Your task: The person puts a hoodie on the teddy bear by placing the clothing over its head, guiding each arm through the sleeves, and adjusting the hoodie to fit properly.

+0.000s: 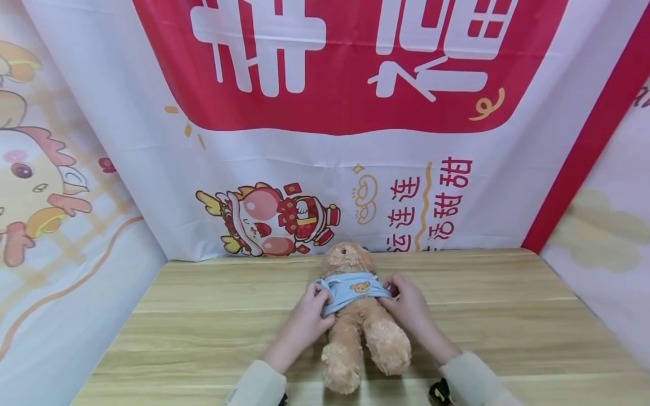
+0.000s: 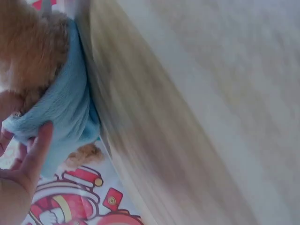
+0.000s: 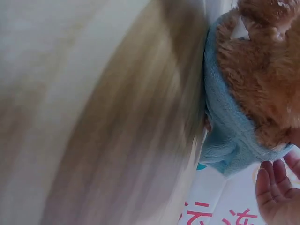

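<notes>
A light-brown teddy bear [image 1: 341, 361] lies on its back with its legs toward me, wearing a light-blue shirt [image 1: 345, 290] with a small bear face on the front. My left hand [image 1: 307, 316] pinches the shirt's lower edge on the left side. On the opposite side my right hand [image 1: 408, 304] grips the same hem between thumb and fingers. In the left wrist view, the fingers of the left hand [image 2: 21, 173] lie over the blue cloth [image 2: 70, 103]. The right wrist view has the right hand's [image 3: 281, 199] fingertips at the shirt's edge, against the brown fur [image 3: 253, 70].
The bear lies on a wood-grain table [image 1: 218, 316], its head close to the back edge. A white and red printed cloth [image 1: 335, 146] hangs directly behind. Printed panels [image 1: 66, 225] stand at both sides. A small black object [image 1: 440, 390] sits by the right sleeve [image 1: 472, 378].
</notes>
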A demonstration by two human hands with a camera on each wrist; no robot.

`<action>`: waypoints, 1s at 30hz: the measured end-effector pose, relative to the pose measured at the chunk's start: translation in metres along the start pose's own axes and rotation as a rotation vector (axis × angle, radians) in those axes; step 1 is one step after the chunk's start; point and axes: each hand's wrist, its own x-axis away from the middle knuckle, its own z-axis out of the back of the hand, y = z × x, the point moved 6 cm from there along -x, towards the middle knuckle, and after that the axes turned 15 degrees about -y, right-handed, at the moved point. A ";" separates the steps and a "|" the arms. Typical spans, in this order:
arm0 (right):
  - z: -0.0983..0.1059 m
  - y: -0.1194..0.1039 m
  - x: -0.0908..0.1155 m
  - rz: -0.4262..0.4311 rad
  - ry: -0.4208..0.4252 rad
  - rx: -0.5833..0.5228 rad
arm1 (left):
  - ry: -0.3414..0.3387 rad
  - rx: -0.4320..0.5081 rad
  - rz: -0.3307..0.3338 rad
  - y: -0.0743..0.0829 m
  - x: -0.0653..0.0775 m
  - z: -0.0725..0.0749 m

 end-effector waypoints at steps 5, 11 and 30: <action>-0.001 -0.009 0.006 0.096 0.028 0.071 | 0.075 -0.135 -0.033 0.007 0.003 0.001; 0.002 -0.013 0.013 0.155 0.039 -0.020 | 0.174 -0.317 -0.098 0.013 0.008 0.008; 0.002 -0.009 0.016 0.177 -0.287 -0.263 | -0.302 -0.308 -0.043 0.027 -0.006 -0.011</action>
